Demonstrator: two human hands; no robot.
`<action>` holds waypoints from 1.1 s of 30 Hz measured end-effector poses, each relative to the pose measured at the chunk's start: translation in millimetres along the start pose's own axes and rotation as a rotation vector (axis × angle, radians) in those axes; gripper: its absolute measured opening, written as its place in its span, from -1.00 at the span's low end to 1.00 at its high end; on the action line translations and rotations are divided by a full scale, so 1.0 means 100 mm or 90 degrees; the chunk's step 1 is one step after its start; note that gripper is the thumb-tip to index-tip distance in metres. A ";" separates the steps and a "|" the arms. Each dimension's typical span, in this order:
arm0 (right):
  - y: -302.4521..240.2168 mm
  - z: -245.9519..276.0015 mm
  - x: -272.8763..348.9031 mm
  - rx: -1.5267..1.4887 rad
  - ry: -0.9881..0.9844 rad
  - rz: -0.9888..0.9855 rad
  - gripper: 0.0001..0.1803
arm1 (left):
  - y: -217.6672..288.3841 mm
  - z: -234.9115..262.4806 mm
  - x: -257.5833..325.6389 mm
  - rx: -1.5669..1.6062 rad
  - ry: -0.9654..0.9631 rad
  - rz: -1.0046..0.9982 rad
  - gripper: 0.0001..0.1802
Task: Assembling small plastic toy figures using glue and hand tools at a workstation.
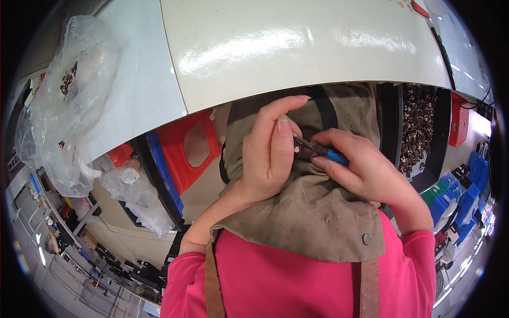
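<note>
Clamping the grip of the right hand (366,164) around blue-handled pliers (336,156), aiming the metal nose toward ten o'clock, just beside the left thumb; working low over an olive-brown apron (297,222); curling the left hand (268,153) at nine o'clock from the pliers, arching the index finger above the thumb; showing a small pale piece (296,150) close to the nose, but not being able to tell whether clamping it in the left grip; facing a glossy whitish table (265,32) at twelve o'clock; having at three o'clock from the hands a black tray (440,132), carrying many small dark and pale bits (416,124); having a red plastic stool (183,175) at nine o'clock; seeing a clear plastic bag (95,69) draping over the table's edge between nine and ten o'clock; wearing a pink top (286,286) at six o'clock.
</note>
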State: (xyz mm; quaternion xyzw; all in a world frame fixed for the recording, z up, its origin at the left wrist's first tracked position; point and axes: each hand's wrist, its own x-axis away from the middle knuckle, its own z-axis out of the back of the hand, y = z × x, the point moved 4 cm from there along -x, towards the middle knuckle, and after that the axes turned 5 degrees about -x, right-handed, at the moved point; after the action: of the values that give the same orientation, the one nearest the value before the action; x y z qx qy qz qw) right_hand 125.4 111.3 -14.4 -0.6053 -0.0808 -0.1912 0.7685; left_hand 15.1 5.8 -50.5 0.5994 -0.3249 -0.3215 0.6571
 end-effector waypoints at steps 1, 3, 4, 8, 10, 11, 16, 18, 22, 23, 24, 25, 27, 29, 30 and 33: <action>0.00 0.02 -0.01 -0.004 -0.035 -0.026 -0.68 | 0.01 0.00 -0.01 0.000 -0.017 0.008 -0.68; 0.00 0.06 -0.02 -0.007 -0.068 -0.054 -0.68 | 0.01 -0.01 -0.02 0.001 -0.035 0.015 -0.68; 0.01 0.06 -0.03 -0.029 -0.111 -0.067 -0.68 | 0.00 -0.02 -0.03 0.009 -0.036 0.024 -0.68; -0.03 0.13 -0.07 -0.115 -0.279 -0.183 -0.69 | 0.03 -0.05 -0.02 0.068 -0.056 0.070 -0.68; -0.04 0.15 -0.11 -0.129 -0.328 -0.221 -0.70 | 0.03 -0.04 -0.03 0.087 -0.072 0.061 -0.68; -0.02 0.14 -0.11 -0.148 -0.376 -0.263 -0.72 | 0.02 -0.05 -0.05 0.106 -0.091 0.057 -0.67; 0.04 0.11 -0.12 -0.299 -0.430 -0.328 -0.73 | 0.02 -0.05 -0.05 0.117 -0.121 0.103 -0.67; 0.05 0.08 -0.12 -0.341 -0.447 -0.326 -0.73 | 0.01 -0.05 -0.04 0.104 -0.125 0.109 -0.67; 0.11 0.03 -0.05 -0.423 -0.440 -0.390 -0.74 | 0.04 -0.06 -0.04 0.114 -0.126 0.121 -0.67; 0.13 0.01 -0.02 -0.469 -0.415 -0.425 -0.75 | 0.04 -0.06 -0.04 0.105 -0.124 0.125 -0.67; 0.14 -0.02 0.01 -0.469 -0.415 -0.425 -0.75 | 0.04 -0.07 -0.04 0.105 -0.124 0.125 -0.67; 0.14 -0.04 0.04 -0.528 -0.370 -0.439 -0.77 | 0.04 -0.08 -0.05 0.107 -0.117 0.118 -0.67; 0.09 -0.08 0.09 -0.588 -0.324 -0.452 -0.78 | 0.03 -0.10 -0.05 0.108 -0.110 0.112 -0.67; 0.01 -0.08 0.12 -0.643 -0.214 -0.499 -0.81 | 0.00 -0.12 -0.06 0.103 -0.115 0.098 -0.67; 0.02 -0.12 0.15 -0.646 -0.213 -0.499 -0.81 | -0.02 -0.13 -0.06 0.102 -0.117 0.100 -0.67; 0.06 -0.19 0.23 -0.724 -0.123 -0.458 -0.82 | 0.00 -0.17 -0.07 0.080 -0.134 0.063 -0.67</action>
State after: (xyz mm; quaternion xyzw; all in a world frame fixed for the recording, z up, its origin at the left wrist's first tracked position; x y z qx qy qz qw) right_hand 146.8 89.8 -16.9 -0.8649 -0.2327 -0.3928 0.2086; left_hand 24.5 21.6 -52.3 0.5856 -0.4407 -0.3290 0.5955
